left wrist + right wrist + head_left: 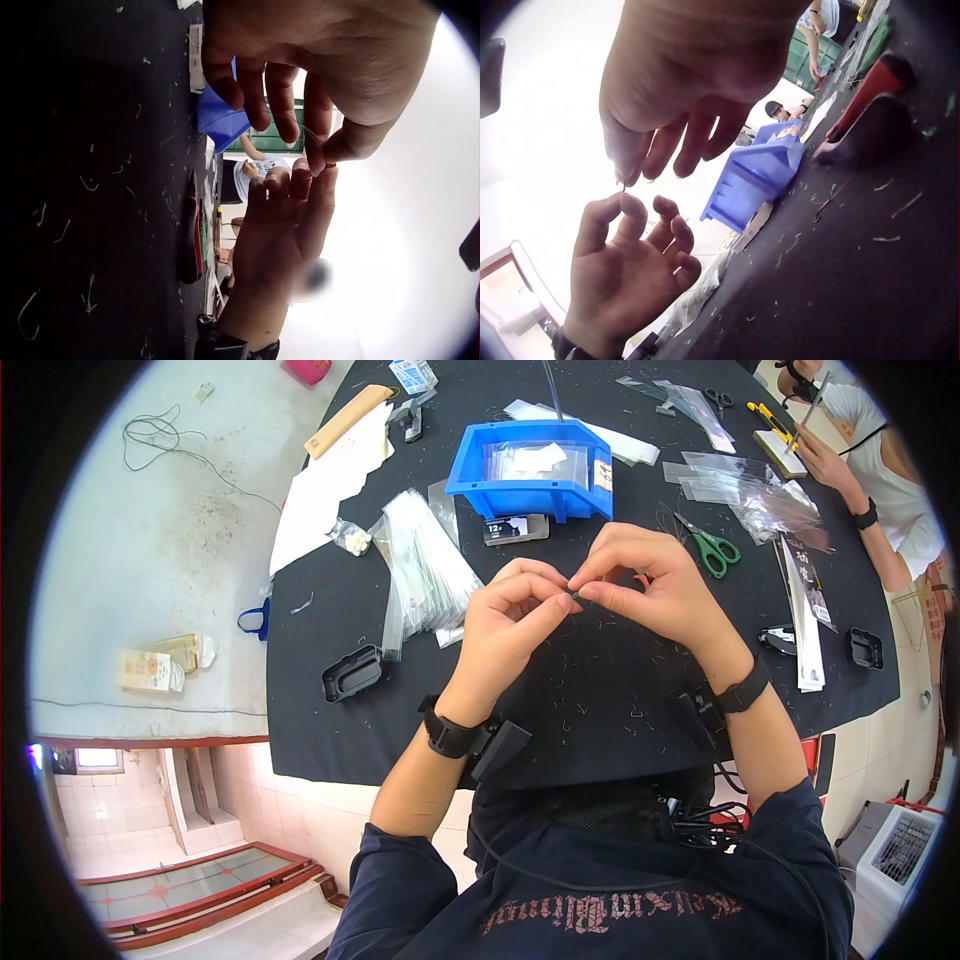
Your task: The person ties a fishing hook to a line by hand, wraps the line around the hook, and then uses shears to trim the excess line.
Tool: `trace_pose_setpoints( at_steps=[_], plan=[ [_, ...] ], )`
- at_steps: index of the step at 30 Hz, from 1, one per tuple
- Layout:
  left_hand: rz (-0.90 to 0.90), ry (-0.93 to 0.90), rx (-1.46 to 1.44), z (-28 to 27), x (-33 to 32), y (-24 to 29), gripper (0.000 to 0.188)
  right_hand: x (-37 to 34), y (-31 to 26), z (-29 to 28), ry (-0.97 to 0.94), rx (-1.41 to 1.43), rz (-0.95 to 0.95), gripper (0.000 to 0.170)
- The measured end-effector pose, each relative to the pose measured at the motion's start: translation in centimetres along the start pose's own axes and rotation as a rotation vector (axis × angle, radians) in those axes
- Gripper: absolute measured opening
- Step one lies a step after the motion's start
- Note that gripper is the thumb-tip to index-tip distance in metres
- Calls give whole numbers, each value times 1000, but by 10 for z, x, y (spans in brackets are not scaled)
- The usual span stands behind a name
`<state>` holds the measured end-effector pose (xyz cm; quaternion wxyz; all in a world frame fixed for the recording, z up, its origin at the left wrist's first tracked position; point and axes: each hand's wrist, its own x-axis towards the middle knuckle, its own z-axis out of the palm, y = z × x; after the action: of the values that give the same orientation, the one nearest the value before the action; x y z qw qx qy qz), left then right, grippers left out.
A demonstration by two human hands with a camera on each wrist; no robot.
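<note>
Above the black table, the left hand (pixel 510 625) and right hand (pixel 655 585) meet at their fingertips. Each pinches with thumb and index finger at a tiny dark piece (pixel 622 187), too small to make out. A thin pale thread (pixel 306 133) shows by the fingers in the left wrist view. In that view the left hand (pixel 330 60) is above and the right hand (pixel 274 240) below. The right wrist view has the right hand (pixel 690 82) over the left hand (pixel 630 285). A red-handled tool (pixel 870 97) lies on the table by the right hand.
Beyond the hands stands a blue bin (pixel 530 495) with plastic bags, a small box (pixel 516 530) before it. Plastic strips (pixel 425 565) lie left, green scissors (pixel 712 550) right. Black trays (pixel 352 673) sit near both sides. Thread scraps dot the black cloth (pixel 600 730). Another person (pixel 895 490) works at far right.
</note>
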<state>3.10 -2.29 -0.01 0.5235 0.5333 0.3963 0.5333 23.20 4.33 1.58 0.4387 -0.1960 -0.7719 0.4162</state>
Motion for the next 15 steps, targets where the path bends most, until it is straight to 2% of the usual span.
trace_pose_setpoints(
  at_steps=[5, 15],
  plan=[
    [13, -11, -25, 1, 0, -1, 7, 0, -2, -1, -44, -26, -28, 7],
    [23, -22, -43, 1, -1, 1, 8, 0, -3, -3, -17, -56, -41, 7]
  ],
)
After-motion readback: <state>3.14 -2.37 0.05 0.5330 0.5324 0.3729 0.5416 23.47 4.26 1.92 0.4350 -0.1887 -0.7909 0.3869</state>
